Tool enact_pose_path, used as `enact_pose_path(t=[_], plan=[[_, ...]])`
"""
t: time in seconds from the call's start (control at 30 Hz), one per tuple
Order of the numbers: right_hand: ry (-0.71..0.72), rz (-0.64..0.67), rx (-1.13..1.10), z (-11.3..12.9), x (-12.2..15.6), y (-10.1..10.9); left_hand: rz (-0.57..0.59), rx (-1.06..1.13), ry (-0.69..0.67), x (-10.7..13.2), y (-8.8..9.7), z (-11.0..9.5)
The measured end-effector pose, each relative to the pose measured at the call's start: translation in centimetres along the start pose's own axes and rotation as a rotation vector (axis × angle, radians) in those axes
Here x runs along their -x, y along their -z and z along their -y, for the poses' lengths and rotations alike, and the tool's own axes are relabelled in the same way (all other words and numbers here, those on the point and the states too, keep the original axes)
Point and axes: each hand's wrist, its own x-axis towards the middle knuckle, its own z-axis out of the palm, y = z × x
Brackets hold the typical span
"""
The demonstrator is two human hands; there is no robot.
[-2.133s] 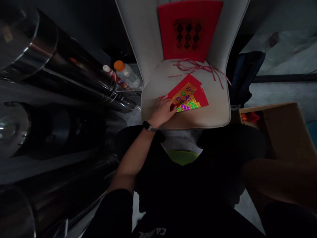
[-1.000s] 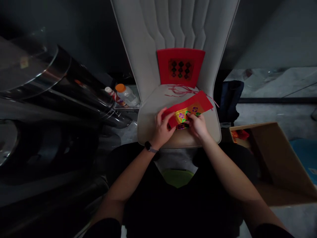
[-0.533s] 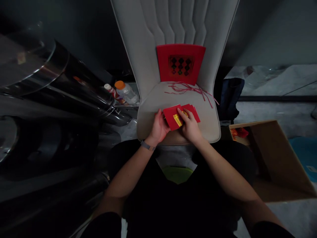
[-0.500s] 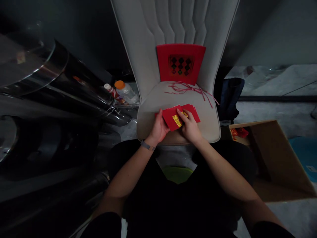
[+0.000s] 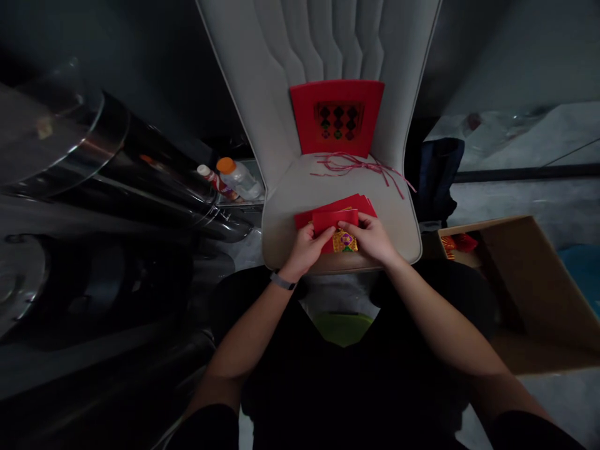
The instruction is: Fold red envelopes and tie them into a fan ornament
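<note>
Between my two hands is a red envelope (image 5: 334,220), with a gold and multicoloured print showing on its lower part. My left hand (image 5: 305,251) grips its left side, thumb pressed on the front. The right side is pinched by my right hand (image 5: 373,239), its thumb reaching toward the middle. Just behind lie several more red envelopes (image 5: 357,202), fanned on the seat and partly covered by the held one. Farther back, a loose bundle of pink and white string (image 5: 363,165) rests on the seat. A large red folder (image 5: 304,119) with a dark lattice print leans on the backrest.
Everything sits on a pale padded chair (image 5: 281,244). To its left stand an orange-capped bottle (image 5: 241,178) and a white-capped bottle (image 5: 213,178). At right is an open cardboard box (image 5: 544,294) holding red and gold items (image 5: 462,242). A dark blue bag (image 5: 438,172) stands behind it.
The held envelope has been turned from its face with a yellow label to one with a gold print. My right hand has shifted to its right edge, and my left fingers have curled in.
</note>
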Motion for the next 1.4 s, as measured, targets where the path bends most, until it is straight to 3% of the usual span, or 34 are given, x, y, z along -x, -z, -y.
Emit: enact_pose_path(t=[0.37,1.4], plan=[[-0.050,-0.056,-0.166,-0.6,-0.4,1.0,-0.032,-0.076,0.067,-0.3,1.3,-1.4],[-0.062,0.005,-0.143,0.3,-0.3,1.0,0.026,-0.163,0.083,-0.4,2.3,-1.8]])
